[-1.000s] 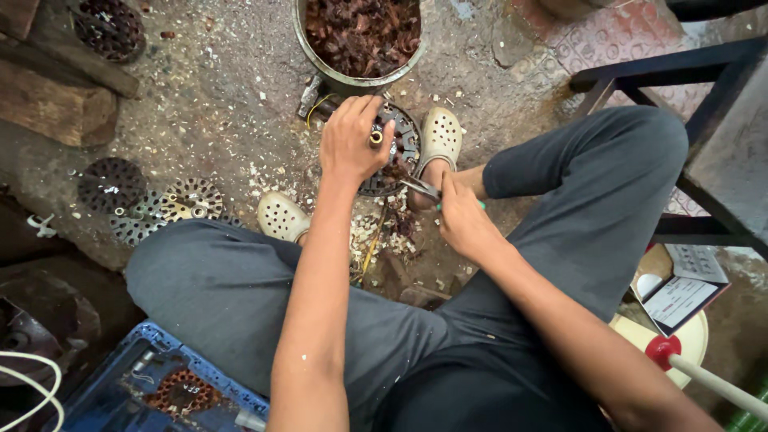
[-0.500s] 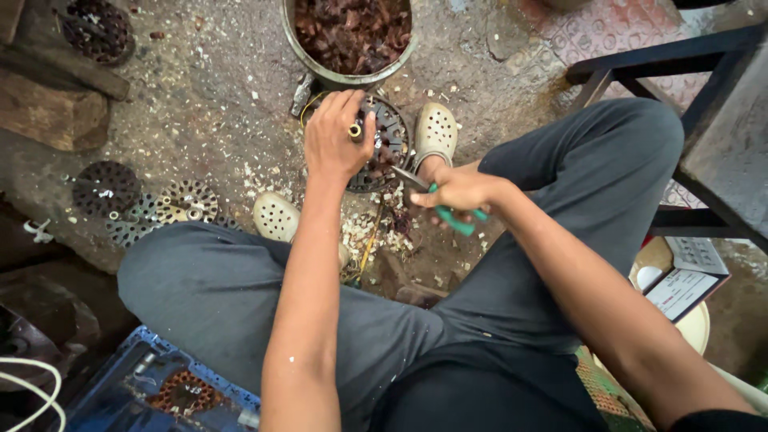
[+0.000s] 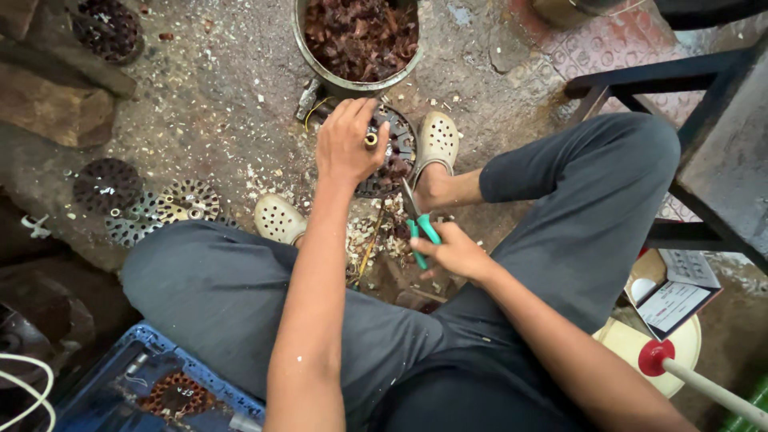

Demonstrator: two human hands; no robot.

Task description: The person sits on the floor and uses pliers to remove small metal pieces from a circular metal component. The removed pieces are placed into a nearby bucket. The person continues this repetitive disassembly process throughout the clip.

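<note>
L hand clamps round part at frame centre-top; R hand grips pliers just below, bucket edge close above.

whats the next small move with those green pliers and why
Probably bring the green-handled pliers up to the round dark part. The left hand already steadies that part, while the right hand holds the pliers just short of it, tips pointing toward it.

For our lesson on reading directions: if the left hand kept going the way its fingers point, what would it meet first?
Probably the metal pot of dark brown scraps, just beyond the left hand, which rests on the round perforated disc; depth is uncertain.
</note>
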